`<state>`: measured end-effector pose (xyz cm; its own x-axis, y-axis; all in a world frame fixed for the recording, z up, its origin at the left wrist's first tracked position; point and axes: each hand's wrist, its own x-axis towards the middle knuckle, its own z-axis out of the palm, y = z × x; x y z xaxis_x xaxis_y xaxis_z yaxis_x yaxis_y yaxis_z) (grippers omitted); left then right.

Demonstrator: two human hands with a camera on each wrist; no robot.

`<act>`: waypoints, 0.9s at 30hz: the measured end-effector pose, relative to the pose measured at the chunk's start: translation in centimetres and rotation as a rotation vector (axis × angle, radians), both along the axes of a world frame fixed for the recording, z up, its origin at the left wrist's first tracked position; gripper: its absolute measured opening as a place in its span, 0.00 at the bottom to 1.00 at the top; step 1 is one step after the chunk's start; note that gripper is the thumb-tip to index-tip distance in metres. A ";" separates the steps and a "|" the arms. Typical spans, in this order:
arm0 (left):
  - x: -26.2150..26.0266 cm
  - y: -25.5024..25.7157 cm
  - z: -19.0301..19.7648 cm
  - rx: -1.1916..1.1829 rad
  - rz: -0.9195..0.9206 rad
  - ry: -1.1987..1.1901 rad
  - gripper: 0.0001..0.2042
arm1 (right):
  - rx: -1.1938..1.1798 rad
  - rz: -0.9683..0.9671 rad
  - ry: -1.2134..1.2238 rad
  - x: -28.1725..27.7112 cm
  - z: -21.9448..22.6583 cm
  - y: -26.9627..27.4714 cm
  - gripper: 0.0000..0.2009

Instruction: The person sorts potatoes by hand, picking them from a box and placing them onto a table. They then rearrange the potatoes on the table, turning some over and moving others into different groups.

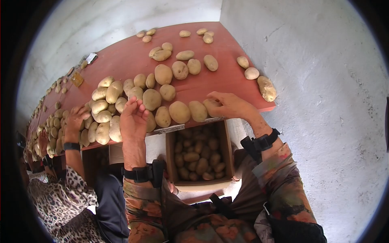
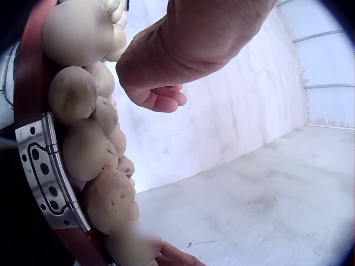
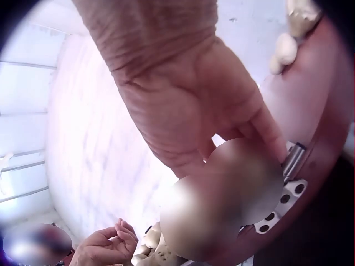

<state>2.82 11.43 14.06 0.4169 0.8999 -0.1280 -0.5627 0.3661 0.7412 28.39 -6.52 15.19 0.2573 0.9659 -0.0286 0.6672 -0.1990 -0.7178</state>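
Along the front edge of a red table [image 1: 227, 44] runs a row of potatoes [image 1: 179, 112]. The right hand [image 1: 235, 106] curls its fingers round the potato [image 1: 212, 107] at the right end of that row; in the right wrist view the hand [image 3: 188, 105] lies over the blurred potato [image 3: 247, 177]. Raised palm up above the row, the left hand [image 1: 135, 121] has loosely curled fingers and holds nothing; the left wrist view shows this hand [image 2: 166, 66] beside the stacked potatoes [image 2: 111, 200].
Under the table edge stands a cardboard box [image 1: 229, 162] of potatoes. Another person's hand [image 1: 75, 119] touches the potato heap at the left. More potatoes lie at the back and at the right corner [image 1: 267, 88]. A grey wall [image 1: 324, 81] borders the right side.
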 end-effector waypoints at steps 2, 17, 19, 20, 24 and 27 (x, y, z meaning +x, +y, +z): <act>0.0 0.0 0.0 0.000 -0.001 -0.008 0.11 | 0.012 0.152 -0.156 0.3 0.1 -0.2 0.25; 0.2 0.3 -0.6 0.012 -0.064 -0.050 0.12 | 0.130 0.139 -0.267 -0.3 -1.6 -0.7 0.25; 0.3 0.3 -0.7 0.014 -0.060 -0.045 0.12 | 0.117 0.120 -0.284 -0.3 -2.0 -0.7 0.25; 0.3 0.3 -0.7 0.019 -0.037 -0.030 0.12 | 0.110 0.118 -0.291 -0.4 -2.0 -0.7 0.25; 0.1 0.4 -0.7 0.024 -0.045 -0.016 0.13 | 0.026 0.062 -0.224 -0.7 -0.6 -1.5 0.26; 0.0 0.6 -0.7 0.010 -0.038 -0.011 0.12 | 0.157 0.009 -0.220 1.4 -1.0 -1.4 0.27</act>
